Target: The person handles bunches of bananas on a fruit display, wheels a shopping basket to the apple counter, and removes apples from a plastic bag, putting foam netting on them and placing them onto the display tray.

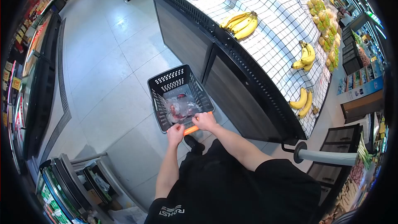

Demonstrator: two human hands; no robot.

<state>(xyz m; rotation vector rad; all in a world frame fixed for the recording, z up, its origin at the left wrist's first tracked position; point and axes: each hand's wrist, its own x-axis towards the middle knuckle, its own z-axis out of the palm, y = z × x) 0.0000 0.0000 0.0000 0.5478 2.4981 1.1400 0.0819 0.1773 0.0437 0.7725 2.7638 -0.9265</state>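
Note:
Both of my hands grip the orange handle (pixel 191 130) of a dark grey shopping basket (pixel 156 95) in front of me, near the floor. My left hand (pixel 175 133) is closed round the handle's left end. Farther right, my right hand (pixel 205 121) is wrapped round the same handle. Inside the basket lies a clear plastic bag (pixel 177 110) with reddish items that I cannot make out. The basket's near wall is partly covered by my hands.
A dark display stand (pixel 232 95) runs along the right, with several banana bunches (pixel 242 24) on its checked cloth. Bagged yellow-green fruit (pixel 325 29) sits at its far side. Chilled cases (pixel 39 79) line the left. A metal-framed rack (pixel 89 182) stands at lower left. Grey floor tiles (pixel 103 79) lie between.

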